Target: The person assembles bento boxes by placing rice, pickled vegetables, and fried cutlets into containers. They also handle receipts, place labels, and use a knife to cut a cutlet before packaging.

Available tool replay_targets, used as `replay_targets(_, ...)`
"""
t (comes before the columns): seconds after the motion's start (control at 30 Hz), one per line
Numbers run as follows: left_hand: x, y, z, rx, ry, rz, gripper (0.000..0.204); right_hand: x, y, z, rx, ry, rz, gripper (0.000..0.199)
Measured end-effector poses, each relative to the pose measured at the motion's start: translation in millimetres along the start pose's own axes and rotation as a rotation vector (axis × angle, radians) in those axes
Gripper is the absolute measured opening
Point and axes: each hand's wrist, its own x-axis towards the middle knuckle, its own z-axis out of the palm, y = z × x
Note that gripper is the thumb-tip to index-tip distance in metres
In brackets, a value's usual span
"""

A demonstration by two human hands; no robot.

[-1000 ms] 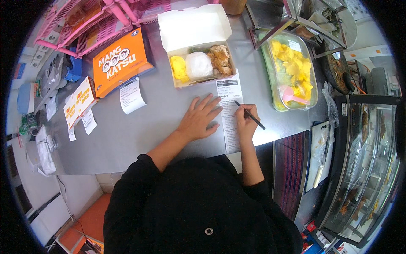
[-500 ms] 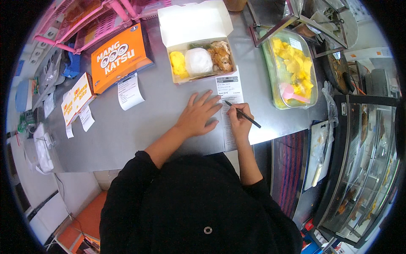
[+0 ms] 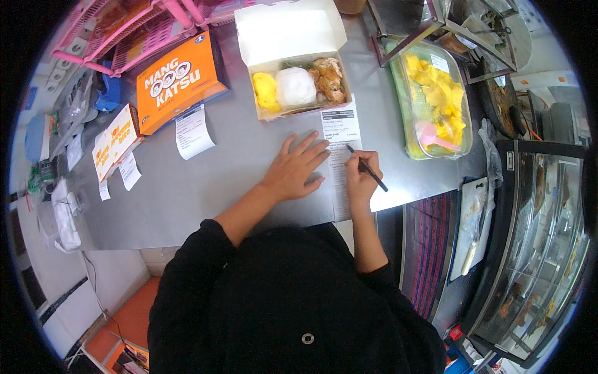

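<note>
A long printed receipt (image 3: 339, 159) lies on the steel table (image 3: 249, 162), its top end at the front edge of an open white meal box (image 3: 289, 28). In my right hand (image 3: 361, 177) is a black pen (image 3: 375, 176), tip at the receipt's right side. My left hand (image 3: 293, 168) rests flat with fingers spread, fingertips at the receipt's left edge. The box holds wrapped white rice (image 3: 295, 87), something yellow (image 3: 266, 92) on the left and browned meat (image 3: 327, 81) on the right.
Left of the box sit a closed orange box (image 3: 177, 78) and a white-and-orange box (image 3: 117, 143), receipts hanging from both. A pink rack (image 3: 134, 47) stands behind them. To the right are a clear tub of yellow pieces (image 3: 436, 100), a metal stand (image 3: 430, 28) and a glass display case (image 3: 529, 249).
The pen tip has moved slightly right across the receipt with my right hand. My left hand stays flat in place. The whole view has shifted a little.
</note>
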Motion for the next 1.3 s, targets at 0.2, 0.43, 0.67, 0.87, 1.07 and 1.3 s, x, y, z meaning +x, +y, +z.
replay_targets(0.2, 1, 1, -3, -0.011, 0.03, 0.009, 0.048, -1, -11, -5, 0.193, -0.092, 0.059, 0.007)
replay_targets(0.43, 0, 1, -5, -0.045, 0.007, 0.007, 0.047, -7, -6, 2, 0.104, -0.257, 0.013, 0.008)
replay_targets(0.67, 0, 1, -2, -0.025, 0.045, 0.013, 0.046, -7, -2, 1, -0.014, -0.139, -0.028, 0.007)
replay_targets(0.87, 0, 0, -2, -0.015, -0.004, 0.009, 0.048, -11, -10, -2, 0.156, -0.102, 0.071, 0.008)
replay_targets(1.07, -1, 1, 0, -0.017, 0.001, 0.005, 0.049, -13, -12, 3, 0.128, -0.193, 0.024, 0.008)
replay_targets(1.3, -1, 1, -1, -0.025, 0.015, 0.026, 0.049, -14, -3, 4, -0.019, -0.084, -0.016, 0.006)
